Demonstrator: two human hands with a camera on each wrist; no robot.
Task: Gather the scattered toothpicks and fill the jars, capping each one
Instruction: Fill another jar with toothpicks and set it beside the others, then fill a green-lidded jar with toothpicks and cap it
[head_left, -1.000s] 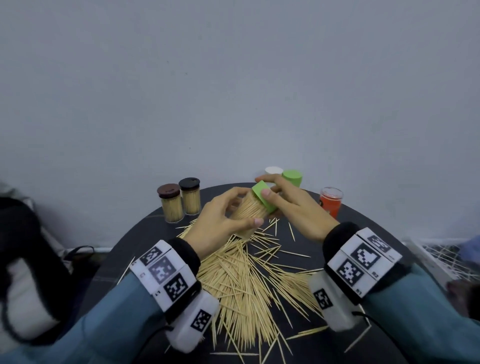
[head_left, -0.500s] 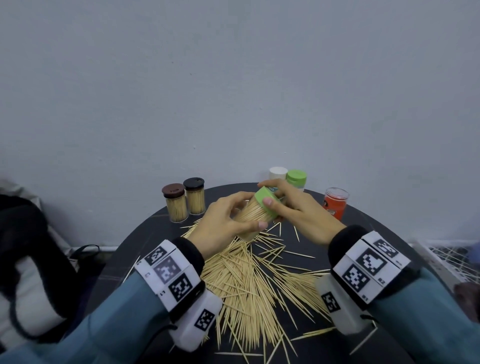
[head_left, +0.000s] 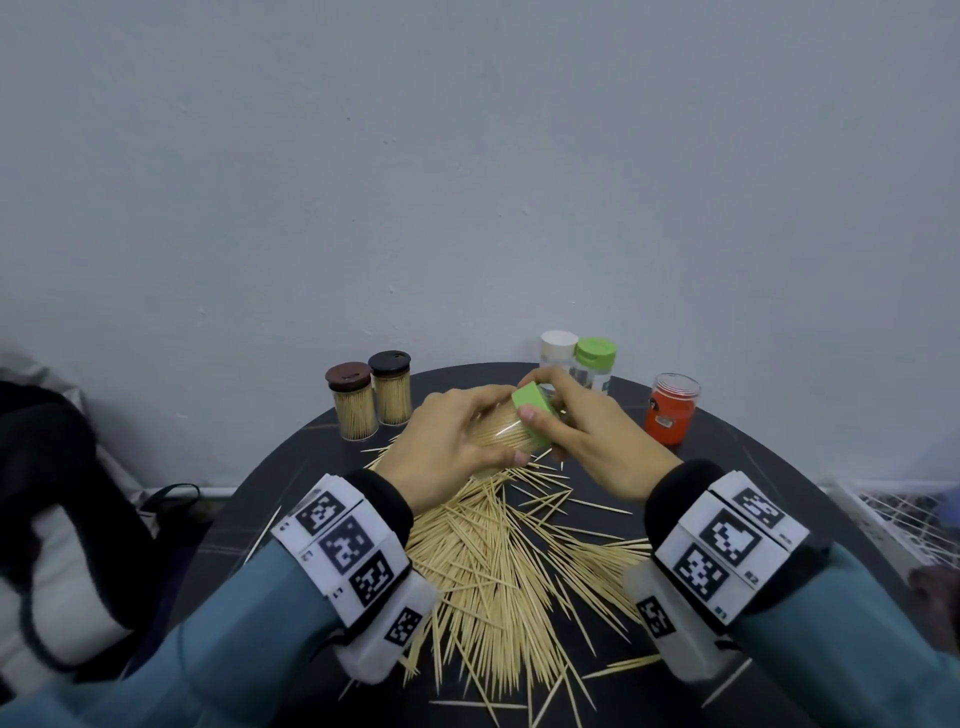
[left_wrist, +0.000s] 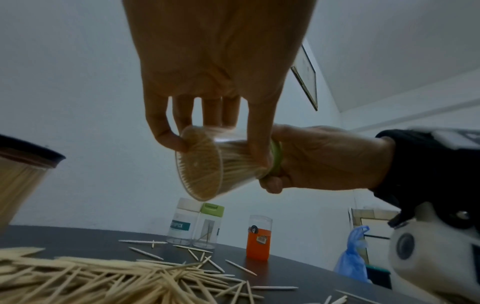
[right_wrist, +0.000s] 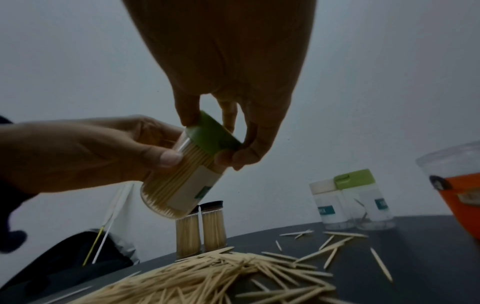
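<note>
A clear jar (head_left: 501, 434) (left_wrist: 207, 164) (right_wrist: 179, 185) packed with toothpicks is held tilted above the round black table (head_left: 753, 467). My left hand (head_left: 457, 441) (left_wrist: 207, 131) grips its body. My right hand (head_left: 576, 431) (right_wrist: 221, 142) pinches the green cap (head_left: 532, 413) (right_wrist: 213, 137) that sits on the jar's mouth. A big pile of loose toothpicks (head_left: 498, 566) (right_wrist: 207, 277) lies on the table under and in front of both hands.
Two full jars with a brown cap (head_left: 349, 376) and a black cap (head_left: 389, 362) stand at the back left. A white-capped jar (head_left: 558, 345) and a green-capped jar (head_left: 596, 353) stand behind my hands. An uncapped orange jar (head_left: 671, 410) is at the back right.
The jar stays in both hands and has shifted little. My right fingers have worked the green cap further round on its mouth.
</note>
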